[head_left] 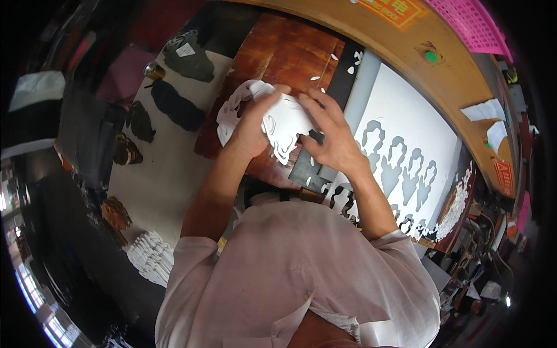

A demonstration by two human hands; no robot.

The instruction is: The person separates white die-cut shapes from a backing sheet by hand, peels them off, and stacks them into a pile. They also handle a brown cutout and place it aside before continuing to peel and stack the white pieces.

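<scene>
A loose bundle of white sheet cut-outs [287,119] with curved outlines and slots is held over a reddish-brown wooden board [284,40]. My left hand [255,124] is closed on the bundle's left side, some of its fingers hidden by the pieces. At the right edge, my right hand [333,133] curves round the bundle with fingers bent and thumb below. Its fingertips seem to touch the pieces. Right of the board lies a white sheet [400,98] with rows of shaped holes cut out of it.
A grey bar [361,87] runs beside the sheet, under an orange-brown machine beam [447,55]. Small white scraps [455,203] heap at the right. On the left table [168,139] lie dark cut-out bundles [177,107], a can [154,71] and stacked white pieces [151,255].
</scene>
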